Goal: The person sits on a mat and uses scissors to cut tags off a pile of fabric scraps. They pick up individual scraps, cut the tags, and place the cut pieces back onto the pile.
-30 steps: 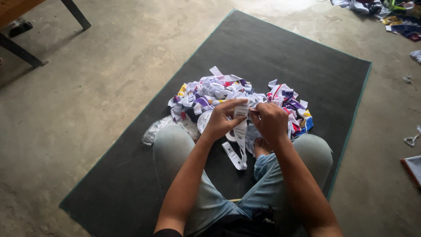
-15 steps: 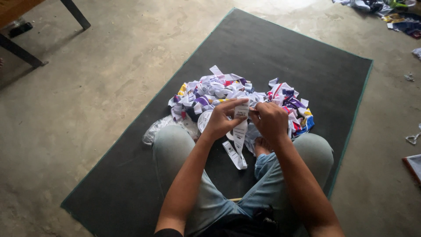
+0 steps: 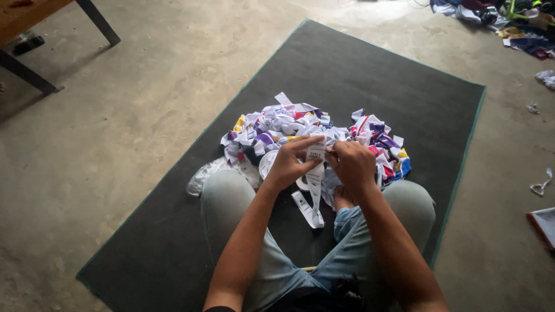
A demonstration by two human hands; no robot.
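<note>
"What kind of place is this?"

"It looks like a small home workshop. The floor (image 3: pixel 115 115) is bare grey concrete, rough and stained. A person sits right on a dark mat (image 3: pixel 370 75) on the ground."

"What else shows it?"

"A big heap of little cloth labels (image 3: pixel 289 124) lies on the mat. The legs of a wooden table (image 3: pixel 34 14) stand in one corner. Bits of coloured cloth (image 3: pixel 520 29) are piled in the far corner, and small scraps (image 3: pixel 540 186) lie around."

Both bare forearms reach forward; left hand (image 3: pixel 287 164) and right hand (image 3: pixel 354 164) meet, fingers pinched together (knuckles up).
</note>
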